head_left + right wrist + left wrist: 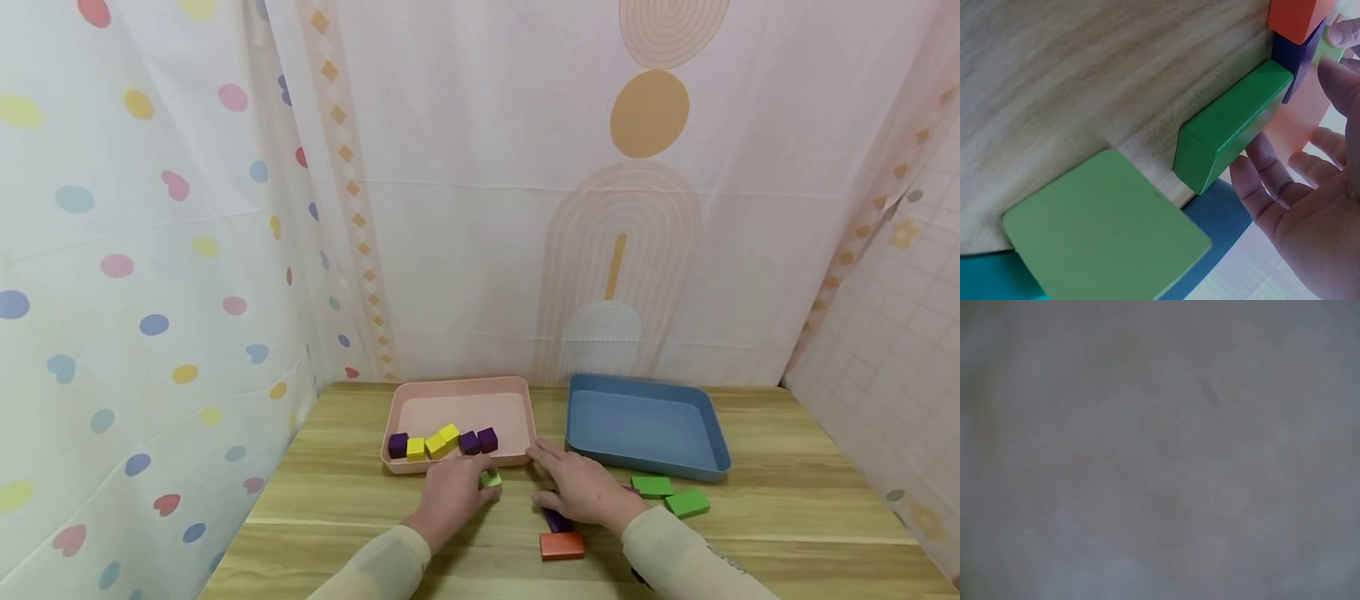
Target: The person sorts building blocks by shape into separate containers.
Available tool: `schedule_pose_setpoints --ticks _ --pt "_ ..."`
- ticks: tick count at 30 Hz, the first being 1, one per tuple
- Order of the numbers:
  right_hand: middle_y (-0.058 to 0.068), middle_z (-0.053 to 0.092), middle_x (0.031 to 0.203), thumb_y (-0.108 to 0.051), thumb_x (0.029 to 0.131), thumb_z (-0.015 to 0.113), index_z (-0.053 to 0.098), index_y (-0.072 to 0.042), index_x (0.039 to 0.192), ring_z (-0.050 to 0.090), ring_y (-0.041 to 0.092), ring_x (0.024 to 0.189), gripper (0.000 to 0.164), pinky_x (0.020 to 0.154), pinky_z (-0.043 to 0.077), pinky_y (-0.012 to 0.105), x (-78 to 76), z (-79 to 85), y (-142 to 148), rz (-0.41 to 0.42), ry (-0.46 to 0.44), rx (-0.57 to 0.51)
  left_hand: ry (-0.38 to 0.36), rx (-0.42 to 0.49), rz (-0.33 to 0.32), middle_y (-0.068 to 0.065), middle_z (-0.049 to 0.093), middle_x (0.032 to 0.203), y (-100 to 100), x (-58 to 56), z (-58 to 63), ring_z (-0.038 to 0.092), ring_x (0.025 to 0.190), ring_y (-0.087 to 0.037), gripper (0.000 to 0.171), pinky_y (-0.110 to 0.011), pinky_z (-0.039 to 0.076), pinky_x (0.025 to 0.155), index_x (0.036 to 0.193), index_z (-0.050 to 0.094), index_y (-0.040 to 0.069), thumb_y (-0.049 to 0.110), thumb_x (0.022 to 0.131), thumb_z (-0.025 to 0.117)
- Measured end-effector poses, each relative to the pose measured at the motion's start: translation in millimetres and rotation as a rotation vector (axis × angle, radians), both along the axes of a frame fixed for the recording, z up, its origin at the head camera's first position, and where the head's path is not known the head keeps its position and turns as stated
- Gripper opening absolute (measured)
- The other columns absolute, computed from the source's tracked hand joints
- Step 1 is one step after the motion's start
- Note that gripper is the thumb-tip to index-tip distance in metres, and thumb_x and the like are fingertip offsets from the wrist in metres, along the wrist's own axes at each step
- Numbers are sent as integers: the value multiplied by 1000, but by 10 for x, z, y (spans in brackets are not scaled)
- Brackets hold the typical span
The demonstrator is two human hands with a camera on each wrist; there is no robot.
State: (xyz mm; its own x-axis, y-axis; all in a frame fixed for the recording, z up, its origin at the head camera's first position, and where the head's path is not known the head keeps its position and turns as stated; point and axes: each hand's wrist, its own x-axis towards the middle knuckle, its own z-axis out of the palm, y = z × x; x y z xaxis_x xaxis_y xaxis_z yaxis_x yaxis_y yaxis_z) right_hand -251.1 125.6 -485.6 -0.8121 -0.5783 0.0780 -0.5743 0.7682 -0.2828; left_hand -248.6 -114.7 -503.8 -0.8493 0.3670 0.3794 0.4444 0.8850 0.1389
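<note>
My left hand (452,493) pinches a light green cube (491,480) just in front of the pink tray (517,400). Inside that tray, along its near side, sit yellow cubes (416,449) and purple cubes (487,439). My right hand (581,487) reaches over the table between the two trays, fingers loosely bent and holding nothing. Its fingertips are near the pink tray's right corner. Partly under it lies a dark purple block (557,521), with an orange-red block (562,546) nearer me. In the right wrist view a green block (1235,125) is close to its fingers.
A blue tray (645,417) stands at the back right. In front of it lie green flat blocks (687,502). Patterned curtains (450,250) hang behind and beside the wooden table (315,500). The left wrist view is a grey blur.
</note>
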Motion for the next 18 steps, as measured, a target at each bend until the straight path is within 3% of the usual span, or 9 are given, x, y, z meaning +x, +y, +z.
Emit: schedule_pose_setpoints --ticks 6,13,18 --pt "13 37 155 -39 94 68 41 -10 151 54 35 126 69 100 44 51 0 3 4 6 -7 -7 -50 5 -40 9 72 84 -32 27 37 52 71 -9 25 -29 42 58 92 73 27 42 76 84" --pt "14 37 155 -38 94 68 42 -10 151 53 35 126 68 101 44 51 7 17 3 5 -15 -6 -35 10 -110 15 67 78 -75 64 63 49 64 0 26 -25 42 59 92 73 27 42 75 85" --pt "13 37 156 -39 94 68 41 -11 151 53 35 126 69 101 44 51 12 29 1 -1 -23 -9 -55 26 -121 15 69 85 -76 82 160 53 71 -3 23 -26 44 60 96 74 28 42 79 82"
